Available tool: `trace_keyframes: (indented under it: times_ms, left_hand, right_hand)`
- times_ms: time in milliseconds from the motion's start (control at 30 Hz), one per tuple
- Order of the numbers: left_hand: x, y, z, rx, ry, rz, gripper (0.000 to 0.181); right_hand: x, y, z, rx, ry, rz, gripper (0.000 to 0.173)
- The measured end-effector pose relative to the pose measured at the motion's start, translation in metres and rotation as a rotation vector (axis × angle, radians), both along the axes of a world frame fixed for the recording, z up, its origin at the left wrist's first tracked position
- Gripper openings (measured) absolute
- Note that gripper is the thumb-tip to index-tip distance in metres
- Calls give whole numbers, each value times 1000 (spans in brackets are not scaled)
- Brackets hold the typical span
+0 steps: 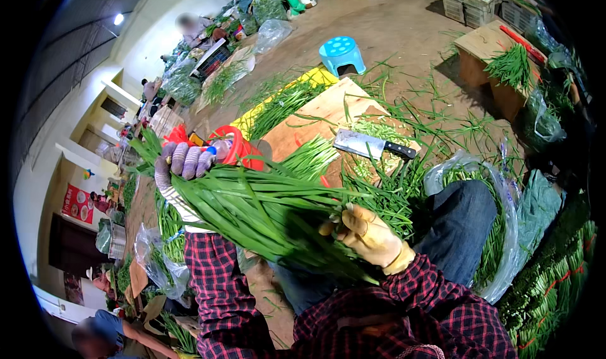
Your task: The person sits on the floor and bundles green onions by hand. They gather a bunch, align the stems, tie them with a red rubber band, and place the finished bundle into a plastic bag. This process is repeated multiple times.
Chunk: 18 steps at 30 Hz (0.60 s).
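Note:
A large bunch of long flat green leaves, like garlic chives [255, 203], lies across in front of me. My left hand [184, 162], in a grey-purple knit glove, is closed around its upper left part. At the other end, my right hand [367, 233], in a yellowish glove, has its fingers bent at the leaves; whether it grips them is unclear. Beyond the bunch, a cleaver [374, 144] with a black handle rests on chopped stalk pieces on a wooden board [326, 106]. A smaller bundle of pale-ended stalks [310, 160] lies on the board, beside a red plastic basket [232, 143].
A blue plastic stool [342, 54] stands beyond the board, with loose leaves scattered on the floor. At right are a wooden box [483, 42] and a plastic bag of greens [504, 259] by my knee. Tied bundles [554, 288] lie lower right. A person [106, 333] is at lower left.

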<state>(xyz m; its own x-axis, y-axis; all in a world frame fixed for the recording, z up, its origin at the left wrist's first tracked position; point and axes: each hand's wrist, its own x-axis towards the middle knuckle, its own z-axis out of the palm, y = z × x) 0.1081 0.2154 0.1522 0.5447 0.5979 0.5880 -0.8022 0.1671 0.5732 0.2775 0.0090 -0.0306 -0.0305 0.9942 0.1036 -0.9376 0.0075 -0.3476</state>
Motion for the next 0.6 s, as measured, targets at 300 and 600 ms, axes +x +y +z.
trace_keyframes:
  times_ms: [300, 600]
  left_hand:
    - [-104, 31, 39, 21, 120, 166, 17]
    - [-64, 25, 70, -94, 393, 920, 23]
  right_hand:
    - [47, -36, -34, -75, -971, 409, 28]
    - [44, 42, -138, -264, -2171, -585, 56]
